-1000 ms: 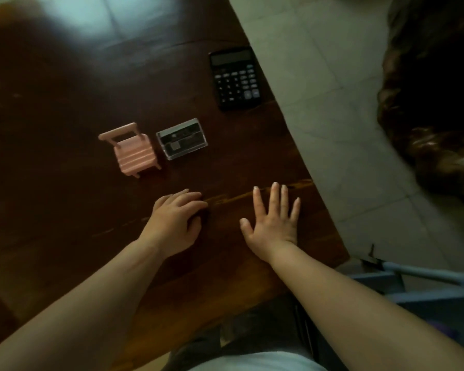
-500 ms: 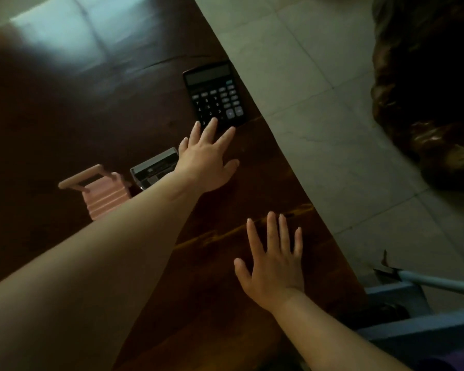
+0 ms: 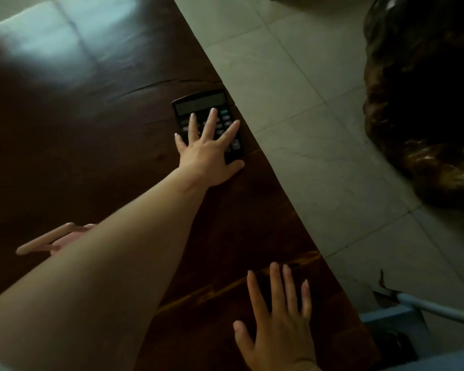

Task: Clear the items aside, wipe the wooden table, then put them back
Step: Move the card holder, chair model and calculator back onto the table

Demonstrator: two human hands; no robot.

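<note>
A black calculator (image 3: 198,103) lies near the right edge of the dark wooden table (image 3: 91,156). My left hand (image 3: 208,153) is stretched out over it, fingers spread flat across its keys and thumb at its near corner, not gripping it. My right hand (image 3: 276,328) rests flat on the table near the front edge, fingers apart, holding nothing. A small pink toy chair (image 3: 46,241) shows partly at the left, mostly hidden behind my left forearm. The small grey box seen earlier is hidden by that arm.
The table's right edge runs diagonally beside a pale tiled floor (image 3: 306,129). A dark carved wooden mass (image 3: 426,103) stands on the floor at the right. A blue-grey chair frame (image 3: 426,317) sits at the lower right corner.
My left hand has reached forward from the table's middle, past the grey box, onto the calculator. My right hand stays flat on the table. The view has shifted forward.
</note>
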